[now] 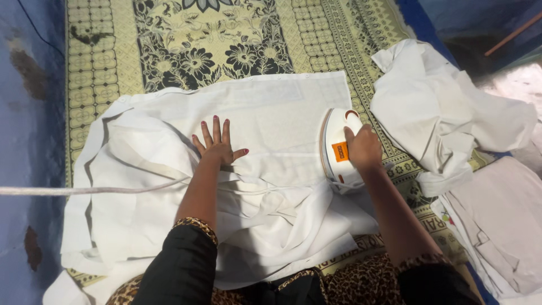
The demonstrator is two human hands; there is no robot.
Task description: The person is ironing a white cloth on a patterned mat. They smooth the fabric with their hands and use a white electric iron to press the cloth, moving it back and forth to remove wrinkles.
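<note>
My left hand [217,148] lies flat, fingers spread, pressing a thin white cotton garment [265,113] smooth against the floor mat [101,56], a woven yellow mat with black floral pattern. My right hand [364,148] is clenched around the handle of a white electric iron [337,149] with an orange patch, sole down on the garment's right edge. Its pale cord [84,190] runs left. Crumpled white clothes [446,118] heap beside the iron.

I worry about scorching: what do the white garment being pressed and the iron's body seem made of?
The white garment looks like thin matte woven cloth, perhaps cotton or a blend; it creases softly and lies limp. The white iron with an orange panel, gripped by the right hand, appears to be smooth glossy plastic.
</note>
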